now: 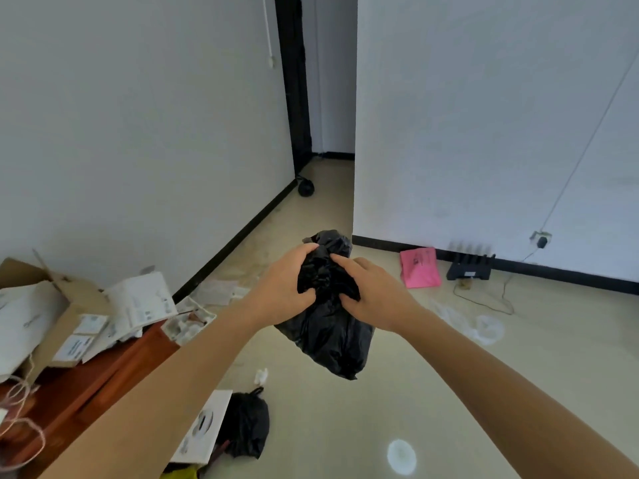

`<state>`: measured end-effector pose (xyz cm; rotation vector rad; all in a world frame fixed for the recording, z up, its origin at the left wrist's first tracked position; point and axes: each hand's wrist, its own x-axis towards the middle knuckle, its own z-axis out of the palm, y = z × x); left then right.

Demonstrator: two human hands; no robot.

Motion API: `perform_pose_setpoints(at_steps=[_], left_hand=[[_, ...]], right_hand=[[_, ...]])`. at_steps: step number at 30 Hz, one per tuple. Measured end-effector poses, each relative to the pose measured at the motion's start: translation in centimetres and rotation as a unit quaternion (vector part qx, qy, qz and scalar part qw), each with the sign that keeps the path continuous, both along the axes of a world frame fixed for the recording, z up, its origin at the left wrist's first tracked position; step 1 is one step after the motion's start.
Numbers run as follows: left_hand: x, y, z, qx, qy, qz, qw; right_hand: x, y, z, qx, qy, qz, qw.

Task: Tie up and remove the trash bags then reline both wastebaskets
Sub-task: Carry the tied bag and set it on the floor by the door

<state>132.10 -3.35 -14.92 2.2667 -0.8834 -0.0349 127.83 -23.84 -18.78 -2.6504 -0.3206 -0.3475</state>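
Trash bag [328,335], black, is held in the air over the pale floor [449,392], near frame centre. Its long axis runs roughly vertical, tilted slightly: the gathered neck points up and away from the camera, and the full belly hangs down toward it. Both hands are closed on the bunched plastic at the neck. Left hand [281,288] grips the left side of the neck, fingers curled over the top and thumb pressed in low. Right hand [371,293] grips the right side, index finger laid across the plastic. The two hands sit just beside each other, the neck between them.

Second black bag [247,425], knotted at the top, lies on the floor below left, touching a white box [204,426]. Wooden table [86,385] with cardboard and papers stands at left. Pink paper [420,267] leans by the right wall's baseboard, well apart from the held bag.
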Motion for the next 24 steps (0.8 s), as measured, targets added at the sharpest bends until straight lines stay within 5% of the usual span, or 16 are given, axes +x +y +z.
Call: perform_pose_setpoints(at_steps=[9, 24], left_hand=[[28.5, -1.0, -2.1, -0.036, 0.016, 0.107, 0.994], [81.4, -11.2, -2.3, 0.01, 0.016, 0.073, 0.997]], right_hand=[[31.2, -2.5, 0.9, -0.006, 0.006, 0.091, 0.996], [82.2, -13.1, 1.6, 0.004, -0.012, 0.048, 0.999]])
